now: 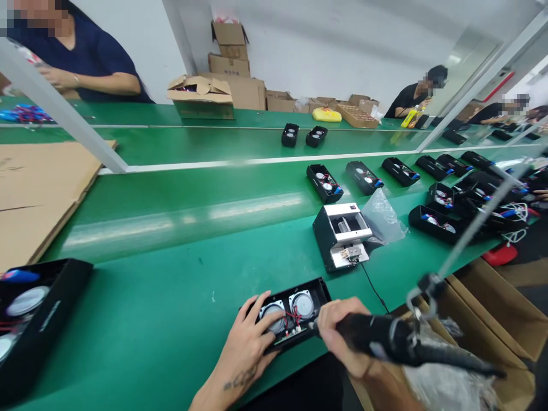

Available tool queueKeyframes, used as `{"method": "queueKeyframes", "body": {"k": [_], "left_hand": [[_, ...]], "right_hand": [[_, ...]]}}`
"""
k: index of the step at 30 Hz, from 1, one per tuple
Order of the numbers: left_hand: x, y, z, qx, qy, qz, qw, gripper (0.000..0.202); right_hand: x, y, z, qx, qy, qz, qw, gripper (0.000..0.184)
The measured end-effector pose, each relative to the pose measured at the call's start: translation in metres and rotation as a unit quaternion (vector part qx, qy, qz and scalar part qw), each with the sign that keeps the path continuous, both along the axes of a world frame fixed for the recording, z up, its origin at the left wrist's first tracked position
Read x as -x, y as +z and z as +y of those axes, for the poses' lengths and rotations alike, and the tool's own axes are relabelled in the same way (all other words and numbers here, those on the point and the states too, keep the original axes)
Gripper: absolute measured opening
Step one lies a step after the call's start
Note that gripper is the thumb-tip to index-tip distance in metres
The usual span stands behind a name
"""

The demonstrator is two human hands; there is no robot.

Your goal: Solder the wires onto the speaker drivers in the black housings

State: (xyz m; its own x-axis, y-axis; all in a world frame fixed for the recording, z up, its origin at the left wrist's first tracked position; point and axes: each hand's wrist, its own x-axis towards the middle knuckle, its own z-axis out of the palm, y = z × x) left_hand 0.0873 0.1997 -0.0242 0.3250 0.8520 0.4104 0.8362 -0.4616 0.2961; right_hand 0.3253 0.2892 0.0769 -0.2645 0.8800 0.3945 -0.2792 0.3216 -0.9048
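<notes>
A black speaker housing (pixel 322 290) lies at a slant on the green bench near its front edge. Inside it show two round silver speaker drivers, red wires and a narrow circuit board along the near wall. My left hand (pixel 252 337) grips the left end of this housing, fingers over the left driver and thumb at the near side. In my right hand (pixel 342 331) is a black electric screwdriver (pixel 377 337), held almost level and hung from a metal hook. Its tip points into the housing's near right corner; whether it touches a screw, I cannot tell.
A black-and-silver screw feeder (pixel 342 237) stands beyond the housing, a plastic bag (pixel 383 217) beside it. More speaker housings (pixel 324 182) line the belt and pile up at right. Another housing (pixel 47 319) is at left, near cardboard (pixel 43 194). Co-workers sit opposite.
</notes>
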Motion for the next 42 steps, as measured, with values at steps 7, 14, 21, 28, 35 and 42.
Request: {"method": "queueKeyframes", "body": {"k": [7,14,21,28,35,42], "left_hand": [[0.000,-0.003,0.006,0.001,0.005,-0.008,1.000,0.032],[-0.003,0.001,0.008,0.006,0.010,-0.027,1.000,0.031],[-0.004,-0.002,0.006,0.011,0.016,-0.015,1.000,0.030],[-0.008,0.010,0.003,0.073,0.020,-0.004,0.997,0.024],[-0.010,0.014,0.002,0.080,0.012,-0.014,0.997,0.018],[-0.011,0.007,0.000,0.083,0.010,-0.018,0.996,0.025]], "right_hand": [[-0.042,0.040,0.118,-0.033,-0.324,0.057,0.944,0.032],[-0.035,0.023,0.154,-0.012,-0.274,-0.039,0.961,0.036],[-0.046,0.011,0.126,0.056,-0.140,-0.086,0.985,0.031],[-0.033,0.032,0.040,0.034,-0.069,0.099,0.992,0.021],[0.031,0.015,-0.015,0.024,0.108,0.096,0.989,0.017],[0.053,-0.009,-0.019,0.023,0.142,0.060,0.988,0.020]]}}
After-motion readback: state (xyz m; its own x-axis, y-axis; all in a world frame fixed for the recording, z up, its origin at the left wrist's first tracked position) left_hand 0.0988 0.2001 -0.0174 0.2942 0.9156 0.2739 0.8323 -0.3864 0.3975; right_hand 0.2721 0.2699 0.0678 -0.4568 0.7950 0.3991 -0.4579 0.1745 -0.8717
